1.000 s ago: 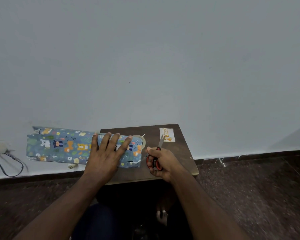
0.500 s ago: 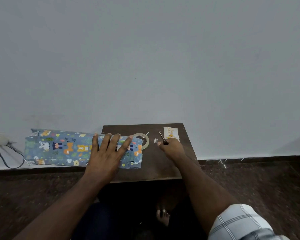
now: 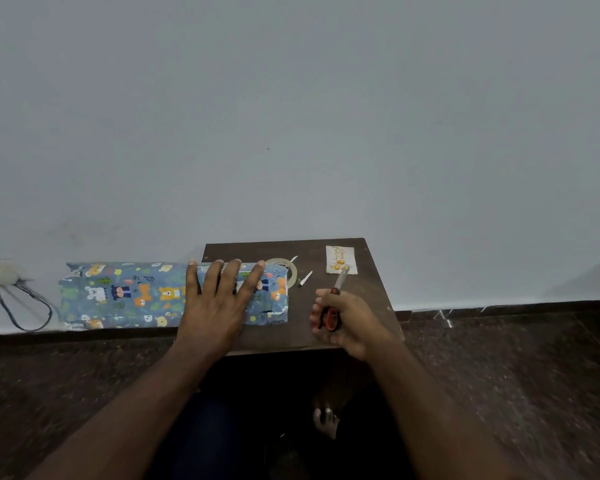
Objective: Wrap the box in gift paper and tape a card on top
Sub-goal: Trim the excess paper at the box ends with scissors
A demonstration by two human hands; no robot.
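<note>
A long box wrapped in blue gift paper (image 3: 125, 294) with cartoon animals lies across the left part of a small dark wooden table (image 3: 361, 306), overhanging its left edge. My left hand (image 3: 219, 299) presses flat on the wrapped box, fingers spread. To its right my right hand (image 3: 343, 320) grips red-handled scissors (image 3: 335, 303), blades pointing up toward a small white card (image 3: 340, 259) at the table's far right. A tape roll (image 3: 288, 268) sits just behind the box's right end, with two short tape pieces (image 3: 305, 278) beside it.
A plain wall rises directly behind the table. A socket with a dark cable (image 3: 18, 303) hangs on the wall at far left. Dark speckled floor (image 3: 499, 375) surrounds the table, and a bare foot (image 3: 326, 419) shows beneath it.
My right hand reached toward the card with the scissors half a second ago and has now pulled back to the table's near right. The left hand stays flat on the box.
</note>
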